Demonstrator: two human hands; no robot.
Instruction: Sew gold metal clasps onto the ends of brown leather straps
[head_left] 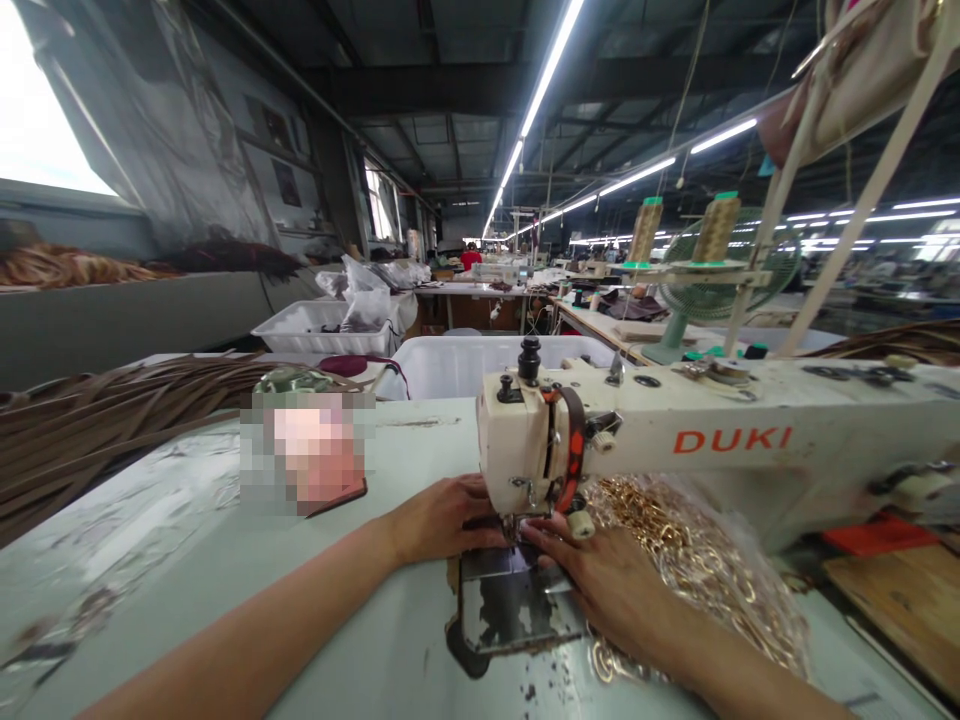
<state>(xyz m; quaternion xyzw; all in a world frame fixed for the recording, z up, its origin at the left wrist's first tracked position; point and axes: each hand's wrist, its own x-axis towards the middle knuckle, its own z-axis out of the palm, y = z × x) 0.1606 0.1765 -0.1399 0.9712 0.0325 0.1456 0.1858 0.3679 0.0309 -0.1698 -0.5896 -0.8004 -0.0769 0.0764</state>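
A sewing machine [637,430] with orange DUKI lettering stands in front of me, its needle and presser foot [516,528] low over a worn metal plate [510,600]. Reaching in from the left, my left hand [442,515] has its fingertips at the presser foot, partly behind the machine head. My right hand [600,570] comes from the other side, index finger stretched toward the needle and thumb tip lower down. The fingers of both hands are drawn in around the foot. Whatever lies between them is too small and hidden to name.
A clear plastic bag of gold-coloured metal clasps [697,550] lies under the machine arm. Long brown straps [112,410] are heaped at the left. A phone-like item with a blurred surface [322,460] rests on the table. Behind stand a white bin [450,355], thread cones [716,228] and a fan [675,335].
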